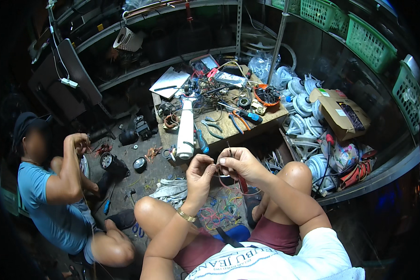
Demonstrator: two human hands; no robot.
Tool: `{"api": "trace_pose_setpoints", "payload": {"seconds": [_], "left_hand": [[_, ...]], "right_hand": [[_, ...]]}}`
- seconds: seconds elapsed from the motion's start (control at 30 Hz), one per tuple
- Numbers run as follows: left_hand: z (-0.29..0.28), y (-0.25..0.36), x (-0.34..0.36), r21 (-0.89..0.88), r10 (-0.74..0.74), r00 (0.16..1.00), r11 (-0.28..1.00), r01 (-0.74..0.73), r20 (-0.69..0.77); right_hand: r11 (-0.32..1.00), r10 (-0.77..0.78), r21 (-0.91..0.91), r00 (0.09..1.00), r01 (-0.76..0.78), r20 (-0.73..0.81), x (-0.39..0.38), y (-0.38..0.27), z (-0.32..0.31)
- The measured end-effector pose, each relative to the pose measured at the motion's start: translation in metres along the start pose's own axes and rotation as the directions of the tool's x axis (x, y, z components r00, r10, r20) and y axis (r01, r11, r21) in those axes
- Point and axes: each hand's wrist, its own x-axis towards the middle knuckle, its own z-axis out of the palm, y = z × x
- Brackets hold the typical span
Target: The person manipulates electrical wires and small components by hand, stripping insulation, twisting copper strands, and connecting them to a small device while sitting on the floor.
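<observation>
Close together above my knees, both hands are closed in a pinch. My left hand (199,177), with a gold watch (185,215) on the wrist, pinches a thin wire (220,181) that loops down between the hands. My right hand (243,164) grips a slim tool with a red ribbed handle (242,184) below the palm and a thin dark tip (229,148) above the fingers. The tool's exact kind cannot be made out. Under the hands, coloured wires (219,212) lie tangled on the floor.
A wooden bench (228,131) ahead bears a white tube (186,126), pliers (213,128), cutters (238,122) and an orange bowl (266,95). A co-worker (56,186) sits at left. Fan parts (303,105) and a cardboard box (343,114) crowd the right.
</observation>
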Motion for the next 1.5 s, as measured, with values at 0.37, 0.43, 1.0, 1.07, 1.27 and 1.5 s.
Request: {"api": "trace_pose_setpoints", "payload": {"seconds": [0.37, 0.43, 1.0, 1.07, 1.27, 1.5], "left_hand": [[0.011, 0.014, -0.001, 0.473, 0.353, 0.936, 0.823, -0.314, 0.006], [0.011, 0.015, -0.002, 0.451, 0.309, 0.951, 0.852, -0.265, -0.027], [0.000, 0.029, 0.005, 0.189, -0.083, 0.991, 0.977, 0.101, -0.104], [-0.004, 0.032, 0.006, 0.209, -0.105, 0.991, 0.971, 0.119, -0.077], [-0.015, 0.033, 0.007, 0.180, -0.138, 0.990, 0.974, 0.137, -0.006], [-0.012, 0.025, 0.004, -0.108, -0.131, 0.988, 0.987, 0.123, -0.076]], "right_hand": [[0.800, -0.448, -0.494, 0.886, 0.340, -0.115, 0.006, 0.016, 0.008], [0.808, -0.446, -0.490, 0.883, 0.328, -0.144, 0.004, 0.017, 0.012], [0.410, -0.662, -0.781, 0.743, 0.471, 0.100, 0.009, 0.007, 0.012], [0.390, -0.679, -0.771, 0.723, 0.503, 0.128, 0.010, 0.010, 0.011], [0.484, -0.636, -0.702, 0.761, 0.522, 0.127, 0.010, 0.009, 0.015], [0.868, -0.466, -0.299, 0.857, 0.395, -0.219, 0.012, 0.018, 0.022]]}}
